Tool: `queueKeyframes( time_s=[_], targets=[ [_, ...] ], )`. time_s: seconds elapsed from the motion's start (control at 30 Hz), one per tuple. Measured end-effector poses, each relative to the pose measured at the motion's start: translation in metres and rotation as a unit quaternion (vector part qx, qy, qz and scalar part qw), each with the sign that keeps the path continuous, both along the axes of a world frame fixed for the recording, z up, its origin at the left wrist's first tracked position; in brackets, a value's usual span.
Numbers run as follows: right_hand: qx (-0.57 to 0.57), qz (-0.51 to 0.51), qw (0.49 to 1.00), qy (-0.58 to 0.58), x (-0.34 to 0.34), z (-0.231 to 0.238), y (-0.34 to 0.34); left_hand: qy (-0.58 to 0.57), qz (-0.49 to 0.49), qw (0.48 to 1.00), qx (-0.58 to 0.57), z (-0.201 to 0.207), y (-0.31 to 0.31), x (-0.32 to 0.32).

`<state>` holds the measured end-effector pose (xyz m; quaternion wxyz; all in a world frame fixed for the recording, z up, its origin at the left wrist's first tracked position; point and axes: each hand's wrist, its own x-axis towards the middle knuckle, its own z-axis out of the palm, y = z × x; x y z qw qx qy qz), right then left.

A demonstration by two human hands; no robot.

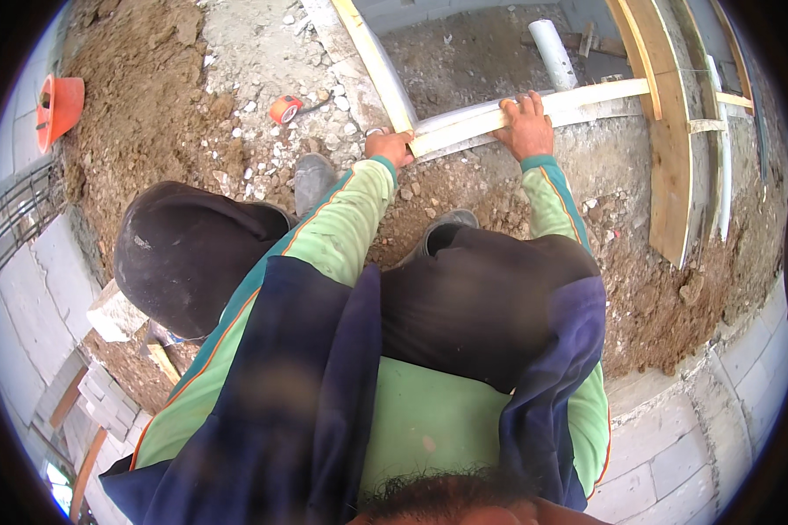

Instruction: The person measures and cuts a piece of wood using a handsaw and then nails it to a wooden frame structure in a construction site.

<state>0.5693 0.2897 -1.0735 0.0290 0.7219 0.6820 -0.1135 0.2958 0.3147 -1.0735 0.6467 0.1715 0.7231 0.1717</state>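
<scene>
Along the pit's (473,61) near edge lies the batten (587,95); our right hand (527,129) curls round it. Our left hand (389,147), half-closed, meets its end at the pit's corner, grip unclear. Positioning seems nearly done; fixing seems left.

Wooden strip (597,93) partly hidden under right hand (527,131); dark bars (16,213) cut off by left rim.

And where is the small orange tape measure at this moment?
In the head view, the tape measure lies on gravelly ground left of centre, beyond the left boot and to the left of the left hand.
</scene>
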Motion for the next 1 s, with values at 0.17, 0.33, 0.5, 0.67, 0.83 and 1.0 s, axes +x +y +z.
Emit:
queueKeyframes(
  time_s=[0.17, 0.33, 0.5, 0.67, 0.83, 1.0],
  targets=[
    [0.01, -0.024, 1.0, 0.015, 0.006, 0.001, 0.002, -0.024, -0.001, 1.0, -0.019, -0.01, 0.008, 0.001],
    [0.02, -0.007, 1.0, 0.023, 0.023, -0.001, 0.004, -0.002, 0.032, 0.999, -0.025, -0.018, 0.002, 0.009],
    [0.04, -0.022, 0.999, 0.029, 0.037, 0.004, -0.001, -0.002, -0.001, 0.999, -0.045, -0.008, 0.005, 0.024],
    [0.048, -0.016, 0.998, 0.035, 0.042, 0.006, -0.004, 0.003, 0.011, 0.999, -0.052, -0.01, 0.001, 0.03],
    [0.051, -0.029, 0.998, 0.039, 0.037, 0.004, 0.0, -0.019, -0.01, 0.999, -0.038, 0.001, 0.012, 0.027],
    [0.044, -0.04, 0.997, 0.057, 0.035, -0.003, -0.007, -0.018, -0.01, 0.999, -0.029, 0.01, 0.014, 0.029]
  ],
)
